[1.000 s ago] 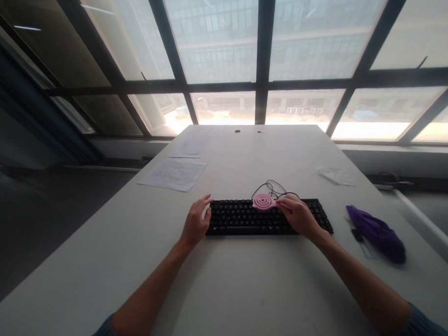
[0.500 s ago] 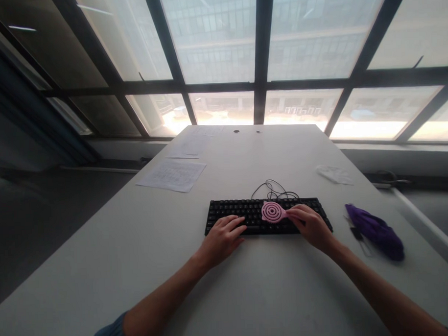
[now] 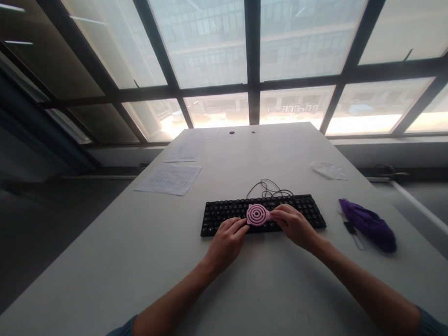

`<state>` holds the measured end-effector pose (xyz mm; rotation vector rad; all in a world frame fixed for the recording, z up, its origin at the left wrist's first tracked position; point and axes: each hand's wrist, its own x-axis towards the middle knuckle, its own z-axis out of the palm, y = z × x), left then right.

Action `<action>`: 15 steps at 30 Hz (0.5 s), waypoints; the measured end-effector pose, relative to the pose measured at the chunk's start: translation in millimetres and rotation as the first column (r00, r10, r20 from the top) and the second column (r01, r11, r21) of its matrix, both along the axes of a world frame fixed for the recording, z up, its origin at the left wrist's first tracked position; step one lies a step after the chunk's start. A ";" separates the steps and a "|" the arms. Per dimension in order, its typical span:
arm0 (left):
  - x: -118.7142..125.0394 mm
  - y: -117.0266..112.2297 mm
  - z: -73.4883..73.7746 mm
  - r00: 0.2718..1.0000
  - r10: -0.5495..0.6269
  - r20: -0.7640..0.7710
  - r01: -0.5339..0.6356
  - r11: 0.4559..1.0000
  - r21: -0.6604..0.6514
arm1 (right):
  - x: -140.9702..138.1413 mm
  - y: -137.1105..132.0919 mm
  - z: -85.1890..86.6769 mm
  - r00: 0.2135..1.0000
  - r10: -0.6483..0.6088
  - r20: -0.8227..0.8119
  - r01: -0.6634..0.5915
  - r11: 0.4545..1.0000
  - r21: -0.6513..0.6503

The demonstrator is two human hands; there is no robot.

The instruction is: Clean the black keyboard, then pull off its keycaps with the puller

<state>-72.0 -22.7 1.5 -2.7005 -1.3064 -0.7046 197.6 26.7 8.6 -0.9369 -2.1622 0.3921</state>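
A pink hairbrush (image 3: 258,215) with a round head of concentric rings and small ear-like points is held over the middle of the black keyboard (image 3: 225,207). My right hand (image 3: 292,224) is closed on the brush's short handle, thumb and fingers pinched together. At the left rim of the brush head, my left hand (image 3: 229,240) has its fingers drawn together on the edge; its thumb is mostly hidden. Underneath, the keyboard lies flat, partly covered by both hands and the brush. Its thin black cable (image 3: 266,186) is loosely looped behind it.
To the right lie a purple cloth-like bundle (image 3: 369,226) and a small dark-handled tool (image 3: 353,232). Crumpled clear plastic (image 3: 329,170) is farther back. Written paper sheets (image 3: 169,178) lie at the back left of the white table (image 3: 139,259). Large windows stand beyond.
The brush and my right hand have moved left over the keyboard. My left hand's spread fingers have come together at the brush's left rim. The view has shifted slightly.
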 end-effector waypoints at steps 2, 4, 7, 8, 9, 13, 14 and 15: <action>2.7 0.5 -2.6 1.000 0.027 0.001 -0.027 1.000 -0.009 | 2.3 0.5 -1.4 1.000 -0.004 0.006 0.004 1.000 -0.003; 1.6 1.7 -5.5 0.999 0.034 -0.006 -0.034 0.999 -0.010 | 10.0 -0.3 -2.9 1.000 -0.015 0.012 0.015 1.000 -0.006; -2.5 3.1 -9.0 0.999 0.034 -0.027 -0.034 0.999 0.003 | 25.8 -3.5 -4.7 0.999 -0.036 0.013 0.036 0.999 -0.011; -3.6 3.4 -9.6 0.999 0.037 -0.035 -0.036 0.999 0.003 | 30.7 -4.8 -5.2 0.999 -0.048 0.013 0.048 0.999 -0.012; -4.4 3.6 -9.8 0.998 0.039 -0.040 -0.039 0.999 0.003 | 35.1 -6.1 -5.7 0.998 -0.061 0.014 0.061 0.998 -0.013; -5.7 4.7 -8.8 0.999 0.038 -0.037 -0.038 0.999 0.002 | 45.2 -9.9 -7.1 0.996 -0.088 0.018 0.089 0.996 -0.011; -5.8 5.2 -8.7 0.999 0.039 -0.036 -0.039 0.999 0.004 | 45.8 -10.5 -7.0 0.996 -0.088 0.019 0.088 0.996 -0.013; -6.0 5.7 -8.7 0.999 0.039 -0.035 -0.039 0.999 0.005 | 45.6 -11.0 -6.5 0.996 -0.084 0.019 0.084 0.996 -0.017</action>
